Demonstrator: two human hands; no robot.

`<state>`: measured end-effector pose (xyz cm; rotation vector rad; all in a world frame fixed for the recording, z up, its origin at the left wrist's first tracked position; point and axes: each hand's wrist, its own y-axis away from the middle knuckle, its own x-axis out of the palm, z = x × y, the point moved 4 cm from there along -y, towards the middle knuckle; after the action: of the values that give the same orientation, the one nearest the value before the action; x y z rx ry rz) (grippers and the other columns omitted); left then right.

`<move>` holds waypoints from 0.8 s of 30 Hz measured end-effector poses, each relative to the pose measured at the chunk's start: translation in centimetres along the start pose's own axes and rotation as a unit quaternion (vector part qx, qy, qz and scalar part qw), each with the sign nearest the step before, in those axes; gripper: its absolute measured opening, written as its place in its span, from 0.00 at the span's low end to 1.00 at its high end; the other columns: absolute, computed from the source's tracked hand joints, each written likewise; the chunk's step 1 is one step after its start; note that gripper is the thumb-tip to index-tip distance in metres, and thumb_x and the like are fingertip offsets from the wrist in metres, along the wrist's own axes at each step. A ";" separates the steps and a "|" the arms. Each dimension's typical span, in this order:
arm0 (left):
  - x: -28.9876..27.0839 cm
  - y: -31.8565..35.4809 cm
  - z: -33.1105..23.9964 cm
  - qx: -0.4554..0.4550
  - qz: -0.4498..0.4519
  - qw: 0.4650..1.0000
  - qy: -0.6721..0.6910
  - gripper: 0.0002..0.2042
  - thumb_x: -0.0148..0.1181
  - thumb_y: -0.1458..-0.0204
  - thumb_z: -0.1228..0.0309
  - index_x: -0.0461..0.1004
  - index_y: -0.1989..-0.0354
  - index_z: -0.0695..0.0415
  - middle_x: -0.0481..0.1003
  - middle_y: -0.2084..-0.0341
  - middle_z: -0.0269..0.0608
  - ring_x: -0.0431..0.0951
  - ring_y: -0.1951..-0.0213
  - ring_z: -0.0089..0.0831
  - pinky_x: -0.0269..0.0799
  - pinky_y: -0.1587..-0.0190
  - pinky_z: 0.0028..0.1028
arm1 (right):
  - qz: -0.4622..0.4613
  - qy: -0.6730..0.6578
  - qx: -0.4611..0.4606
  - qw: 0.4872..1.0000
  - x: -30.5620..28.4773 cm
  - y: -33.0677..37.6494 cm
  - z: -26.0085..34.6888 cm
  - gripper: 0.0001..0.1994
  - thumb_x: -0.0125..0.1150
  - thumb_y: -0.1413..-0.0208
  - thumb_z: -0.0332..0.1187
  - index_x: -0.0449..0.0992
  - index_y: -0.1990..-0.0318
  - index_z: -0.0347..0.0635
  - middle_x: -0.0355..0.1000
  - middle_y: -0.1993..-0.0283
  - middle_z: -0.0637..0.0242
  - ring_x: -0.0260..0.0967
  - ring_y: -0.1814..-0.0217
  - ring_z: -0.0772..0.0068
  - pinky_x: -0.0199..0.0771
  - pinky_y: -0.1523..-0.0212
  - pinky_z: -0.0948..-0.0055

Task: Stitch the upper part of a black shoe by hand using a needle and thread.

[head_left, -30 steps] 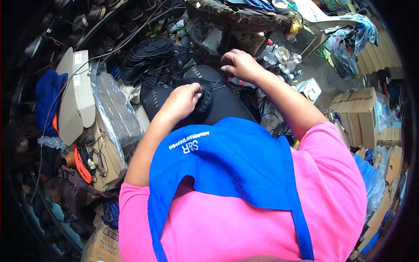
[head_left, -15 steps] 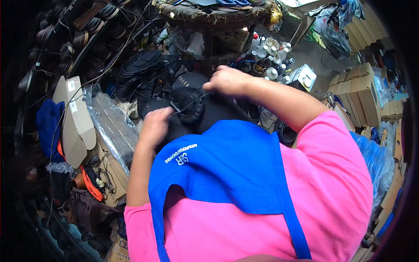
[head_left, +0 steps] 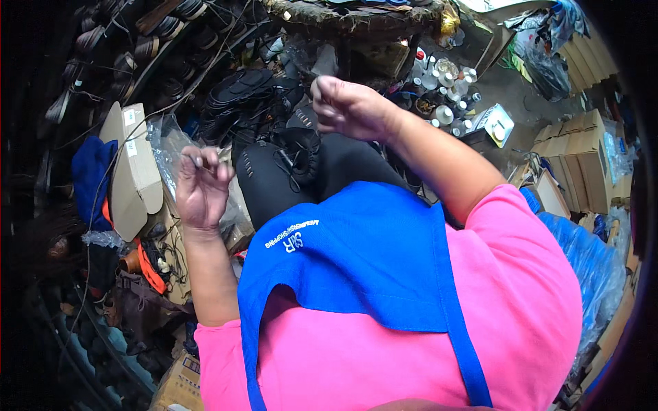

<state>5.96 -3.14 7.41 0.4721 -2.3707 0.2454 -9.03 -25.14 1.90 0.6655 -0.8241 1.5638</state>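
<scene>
A black shoe-like piece with a puckered, rounded rim (head_left: pixel 306 152) sits on my lap between my dark-clad thighs. A thin dark cord and a small slim item with a pale glint lie against its left side. My left hand (head_left: pixel 203 188) is raised left of the piece, palm up, its fingers curled and the tips pinched; something small and dark shows there, too blurred to name. Beyond the piece and to its right, my right hand (head_left: pixel 349 109) is held up in a loose fist. Whatever it holds is hidden. Neither hand touches the piece.
Black shoe parts (head_left: pixel 236 96) are heaped beyond my left knee. A round worn-edged stand (head_left: pixel 356 24) is ahead, with several bottles (head_left: pixel 444 82) to its right. Cardboard (head_left: pixel 133 171) leans at left; cartons (head_left: pixel 572 161) stack at right. Shoes line racks at far left.
Both hands have come off the black piece and spread apart, the left one toward the left and turned palm up, the right one a little farther away. The view has shifted slightly.
</scene>
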 end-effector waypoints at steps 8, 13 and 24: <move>-17.1 18.1 -21.8 0.250 -0.399 0.845 -0.252 0.07 0.53 0.46 0.66 0.64 0.74 0.51 0.64 0.79 0.30 0.61 0.81 0.20 0.62 0.77 0.21 | -0.271 0.806 0.239 0.469 -9.8 20.2 10.0 0.14 0.62 0.51 0.40 0.76 0.59 0.44 0.74 0.66 0.56 0.73 0.65 0.57 0.71 0.63 0.64; -15.0 12.8 -16.1 0.218 -0.452 0.725 -0.472 0.08 0.52 0.47 0.76 0.70 0.59 0.59 0.72 0.69 0.36 0.66 0.78 0.19 0.62 0.76 0.19 | -0.197 0.727 0.429 0.498 -10.3 19.4 6.5 0.16 0.55 0.49 0.33 0.73 0.51 0.45 0.73 0.56 0.53 0.71 0.55 0.55 0.68 0.52 0.61; 0.8 -6.1 8.5 -0.154 0.039 0.782 -0.603 0.14 0.61 0.53 0.74 0.75 0.56 0.61 0.74 0.59 0.39 0.73 0.58 0.25 0.67 0.53 0.24 | -0.124 0.681 0.100 0.715 -0.9 0.8 0.7 0.09 0.64 0.57 0.28 0.79 0.64 0.43 0.74 0.63 0.63 0.73 0.62 0.71 0.72 0.61 0.73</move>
<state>2.71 -11.49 2.01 0.4161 -3.5805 -0.6156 -9.71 -26.28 1.47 -0.3345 0.5515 1.4101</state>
